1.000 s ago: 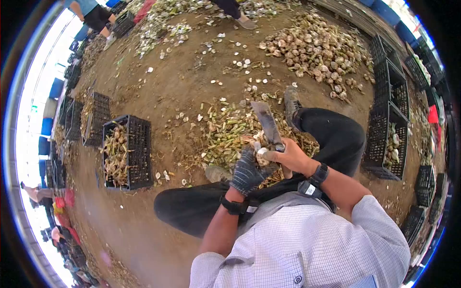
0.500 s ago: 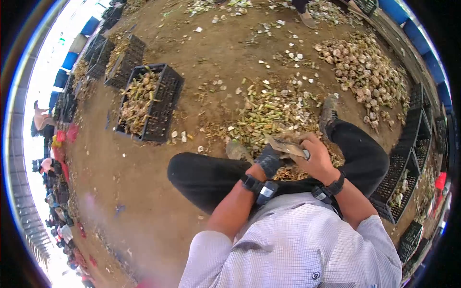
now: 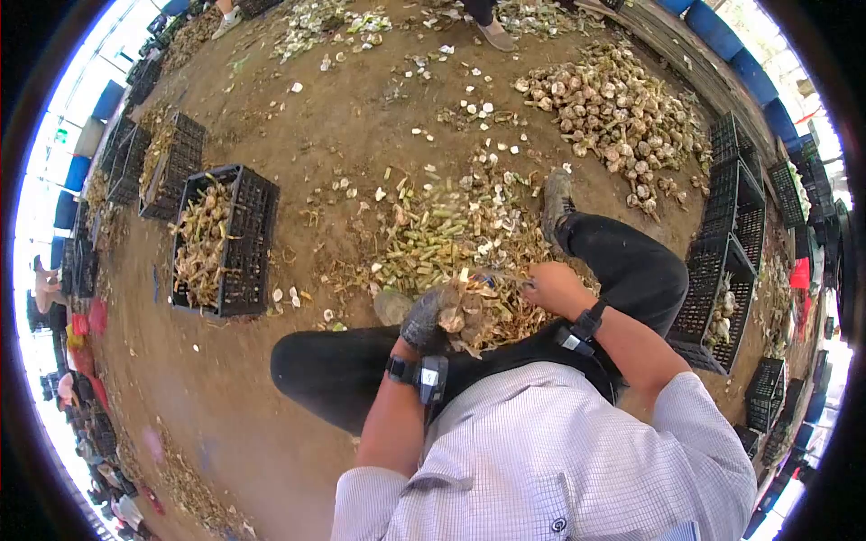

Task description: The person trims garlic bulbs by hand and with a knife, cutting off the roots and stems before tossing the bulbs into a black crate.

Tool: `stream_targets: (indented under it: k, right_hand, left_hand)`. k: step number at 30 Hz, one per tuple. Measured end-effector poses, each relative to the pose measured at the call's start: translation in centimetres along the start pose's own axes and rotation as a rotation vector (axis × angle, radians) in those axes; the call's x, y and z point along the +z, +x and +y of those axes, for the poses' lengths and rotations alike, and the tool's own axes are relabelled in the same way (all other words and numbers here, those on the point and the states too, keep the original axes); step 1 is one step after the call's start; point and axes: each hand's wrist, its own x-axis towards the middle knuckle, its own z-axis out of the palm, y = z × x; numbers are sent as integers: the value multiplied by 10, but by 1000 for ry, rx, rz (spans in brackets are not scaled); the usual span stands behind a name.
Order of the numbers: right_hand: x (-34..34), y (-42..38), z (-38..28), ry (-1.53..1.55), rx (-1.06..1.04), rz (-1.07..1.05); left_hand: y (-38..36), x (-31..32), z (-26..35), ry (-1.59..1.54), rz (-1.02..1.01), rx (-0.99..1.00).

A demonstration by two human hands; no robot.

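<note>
My left hand (image 3: 426, 320), in a dark glove, is wrapped round several garlic bulbs (image 3: 465, 317) between my knees. My right hand (image 3: 554, 288), bare, is closed just right of the bulbs around the end of a tool, which is partly hidden by the fingers. The tool's thin metal part (image 3: 498, 275) reaches left toward the stems above the bulbs. Cut green stems and dry peelings (image 3: 433, 239) lie heaped on the ground beyond my hands.
A black crate (image 3: 248, 243) holding stemmed garlic stands at the left, with more crates behind it. A large heap of garlic (image 3: 622, 113) lies at the upper right. Stacked black crates (image 3: 722, 270) line the right side. Another person's shoe (image 3: 496, 36) shows at the top.
The view has turned, shifting the scene leftward. My hands have moved apart; garlic bulbs now show in my left hand, and my right hand has turned, its tool now beside the stems.
</note>
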Motion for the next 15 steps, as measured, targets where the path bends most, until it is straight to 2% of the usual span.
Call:
stream_targets:
  k: [2, 4, 6, 7, 8, 9, 11, 12, 15]
  right_hand:
    - [-4, 3, 9, 207, 100, 53]
    - [-16, -7, -7, 545, 188, 39]
    - [-17, -3, -30, 764, 166, 31]
    - [-15, -4, -36, 874, 154, 25]
    - [4, 4, -31, 851, 81, 79]
    - [-2, 5, -38, 858, 126, 60]
    - [-19, 5, -54, 878, 232, 41]
    - [-19, 9, -48, 920, 235, 2]
    - [8, 29, -8, 817, 266, 175]
  left_hand:
    - [-6, 19, 11, 738, 27, 292]
    - [12, -1, -13, 519, -74, 239]
    - [40, 3, -18, 1278, 106, 211]
    - [47, 6, -21, 1378, 128, 254]
    - [53, 8, -25, 1479, 155, 297]
    - [59, 11, -28, 1579, 187, 339]
    - [59, 28, -25, 1590, 290, 387]
    - [64, 21, -23, 1453, 226, 281]
    - [85, 5, -4, 812, 178, 161]
